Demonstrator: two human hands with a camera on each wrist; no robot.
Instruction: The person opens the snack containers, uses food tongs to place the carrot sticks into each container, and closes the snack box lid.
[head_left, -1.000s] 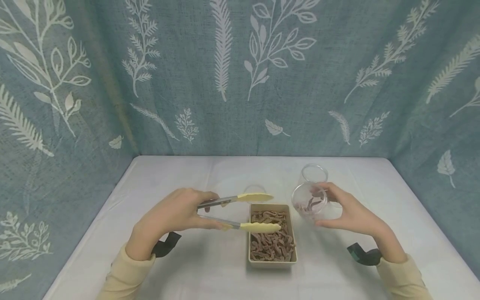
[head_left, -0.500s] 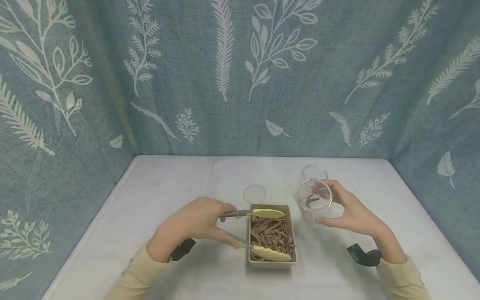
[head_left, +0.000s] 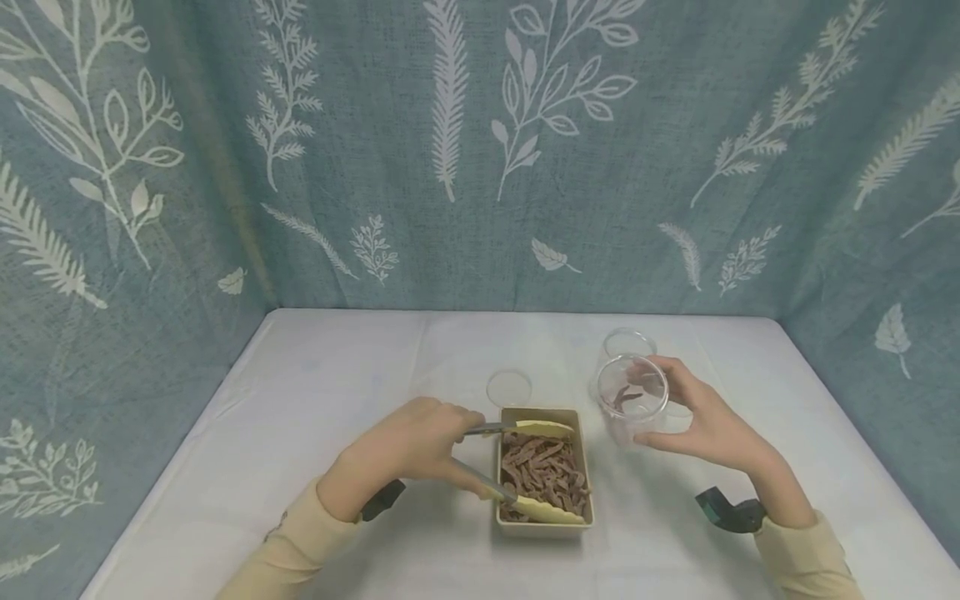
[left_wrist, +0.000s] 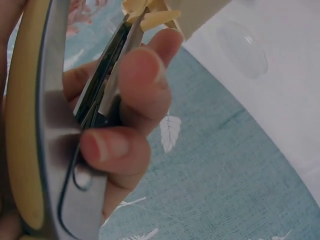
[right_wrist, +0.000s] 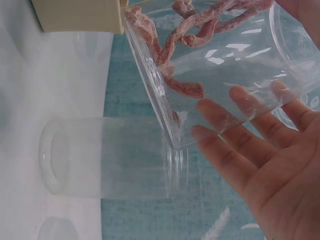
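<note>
My left hand (head_left: 423,437) grips metal tongs (head_left: 543,510) with yellow scalloped tips. The tips are spread wide across a beige rectangular box (head_left: 545,531), along its far and near sides, with brown dried meat-like strips (head_left: 543,471) between them. How deep they reach I cannot tell. On the right, my right hand (head_left: 708,417) holds a clear jar (head_left: 621,427) beside the box, fingers and thumb round its side. Several strips (right_wrist: 185,89) lie inside this jar in the right wrist view. Close-up in the left wrist view, fingers (left_wrist: 142,75) curl about the tongs' arms.
Just behind the held jar stands a second clear jar (head_left: 628,337). A clear round lid (head_left: 509,388) lies flat on the white table (head_left: 360,350) behind the box. Patterned blue-green curtains (head_left: 480,250) hang at the back and both sides.
My left hand has moved right and nearer, bringing the tongs from the box's left side to over its contents, tips spread wider. The held jar has shifted slightly right and away.
</note>
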